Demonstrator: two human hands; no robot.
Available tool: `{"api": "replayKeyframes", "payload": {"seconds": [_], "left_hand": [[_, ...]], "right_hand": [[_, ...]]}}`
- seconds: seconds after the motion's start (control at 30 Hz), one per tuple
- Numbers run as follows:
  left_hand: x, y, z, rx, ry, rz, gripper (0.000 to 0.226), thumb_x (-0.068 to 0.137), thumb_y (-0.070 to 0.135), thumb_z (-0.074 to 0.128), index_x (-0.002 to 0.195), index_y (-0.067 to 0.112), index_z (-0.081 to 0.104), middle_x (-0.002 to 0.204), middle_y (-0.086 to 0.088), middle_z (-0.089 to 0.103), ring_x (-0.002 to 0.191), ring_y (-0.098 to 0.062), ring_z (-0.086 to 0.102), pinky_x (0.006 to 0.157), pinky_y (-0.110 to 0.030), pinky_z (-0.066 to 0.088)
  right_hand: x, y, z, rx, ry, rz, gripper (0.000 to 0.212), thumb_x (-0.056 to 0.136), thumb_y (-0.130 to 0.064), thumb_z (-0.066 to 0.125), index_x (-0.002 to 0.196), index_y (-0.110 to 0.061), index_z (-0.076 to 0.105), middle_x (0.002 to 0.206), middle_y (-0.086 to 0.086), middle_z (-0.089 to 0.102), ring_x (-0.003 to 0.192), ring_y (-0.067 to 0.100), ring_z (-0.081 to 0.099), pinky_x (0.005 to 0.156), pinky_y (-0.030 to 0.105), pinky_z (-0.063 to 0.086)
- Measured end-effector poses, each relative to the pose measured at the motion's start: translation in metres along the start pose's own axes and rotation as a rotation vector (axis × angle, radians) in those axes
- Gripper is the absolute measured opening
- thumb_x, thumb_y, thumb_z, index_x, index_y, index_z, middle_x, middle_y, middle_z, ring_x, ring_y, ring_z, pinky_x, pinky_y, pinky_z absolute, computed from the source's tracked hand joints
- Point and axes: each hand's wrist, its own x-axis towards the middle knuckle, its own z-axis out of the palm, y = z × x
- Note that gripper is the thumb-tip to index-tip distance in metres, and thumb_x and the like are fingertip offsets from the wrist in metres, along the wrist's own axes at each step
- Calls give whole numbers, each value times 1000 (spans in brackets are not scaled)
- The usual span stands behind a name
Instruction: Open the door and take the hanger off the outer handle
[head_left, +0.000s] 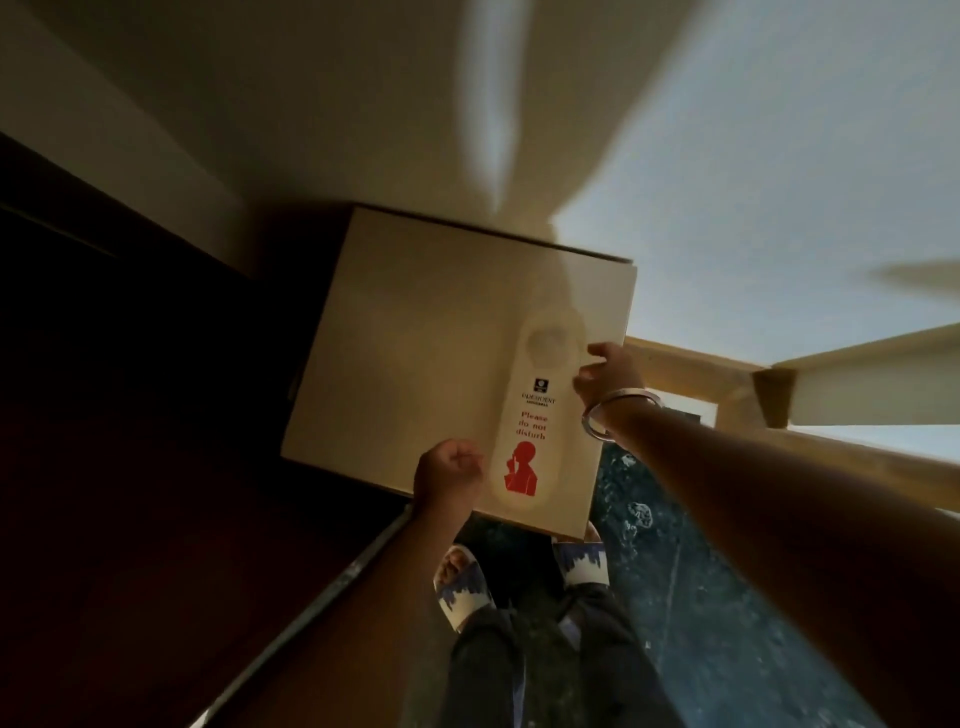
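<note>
Both hands, left (449, 475) and right (608, 376), pinch a smooth cream card hanger (540, 410) over a flat box (405, 364).

We are seeing a cream, matt card door hanger with red print (537, 415) lying on a pale, smooth matt square bench top (415, 353). A shiny silver metal bangle (602, 415) is glinting above a glossy, dark green speckled stone floor (701, 545).
</note>
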Motion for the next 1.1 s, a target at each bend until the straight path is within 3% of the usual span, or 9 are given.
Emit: {"api": "replayKeyframes", "payload": {"seconds": [0.1, 0.17, 0.27, 0.43, 0.57, 0.67, 0.83, 0.93, 1.1], "left_hand": [[17, -2, -1, 151, -12, 74, 19, 90, 10, 61, 105, 20, 67, 106, 0, 71, 96, -16, 65, 78, -31, 58], [8, -1, -10, 253, -36, 118, 23, 91, 11, 58, 111, 20, 66, 112, 1, 69, 101, -15, 62, 77, -25, 52], [-24, 14, -37, 448, -82, 206, 34, 94, 15, 55, 127, 17, 60, 127, -3, 66, 114, -20, 60, 90, -32, 53], [-91, 60, -97, 1049, -78, 386, 59, 93, 27, 51, 149, 24, 32, 143, -8, 50, 124, -32, 50, 99, -44, 42], [-169, 100, -162, 1280, 139, 430, 58, 93, 29, 48, 148, 20, 31, 143, -9, 49, 129, -32, 46, 109, -49, 31], [-242, 128, -209, 1379, 244, 380, 55, 92, 39, 53, 141, 19, 41, 136, -9, 55, 128, -32, 48, 115, -56, 17], [-373, 178, -288, 1630, 477, 175, 52, 85, 53, 62, 126, 20, 56, 122, -8, 64, 127, -33, 48, 115, -62, -5], [-429, 199, -319, 1720, 656, 113, 71, 86, 63, 53, 140, 18, 42, 140, -16, 52, 137, -38, 36, 115, -63, -6], [-485, 200, -362, 1747, 897, 33, 80, 90, 69, 35, 150, 17, 27, 155, -23, 30, 144, -41, 22, 114, -65, -6]], "right_hand": [[-1, 10, 2, -148, 97, -111, 46, 86, -5, 62, 130, -9, 49, 123, 12, 61, 108, 27, 59, 78, 27, 43], [-17, 6, -6, -229, 61, -185, 46, 86, -5, 61, 130, -12, 49, 126, 11, 59, 114, 27, 57, 81, 27, 40], [-56, -16, -25, -364, -10, -314, 46, 88, -9, 60, 132, -15, 48, 129, 11, 58, 116, 27, 56, 81, 30, 45], [-128, -66, -52, -547, -69, -596, 53, 88, -18, 59, 138, -20, 43, 142, 11, 48, 124, 31, 51, 95, 43, 49], [-188, -124, -66, -722, -44, -810, 72, 87, -40, 56, 149, -28, 23, 159, 8, 26, 145, 31, 22, 116, 52, 18], [-238, -159, -65, -727, -86, -887, 82, 84, -54, 50, 152, -33, 8, 163, 5, 9, 149, 31, 5, 116, 55, -2], [-328, -217, -33, -610, -231, -1073, 82, 85, -62, 38, 153, -30, 4, 163, 7, 8, 149, 33, 4, 115, 59, 1], [-379, -239, -8, -495, -366, -1158, 81, 85, -67, 31, 153, -30, 7, 163, 5, 10, 149, 32, 6, 115, 59, 3], [-459, -265, 28, -232, -672, -1209, 86, 80, -75, 16, 153, -30, 14, 162, 8, 17, 148, 31, 10, 116, 58, 13]]}}
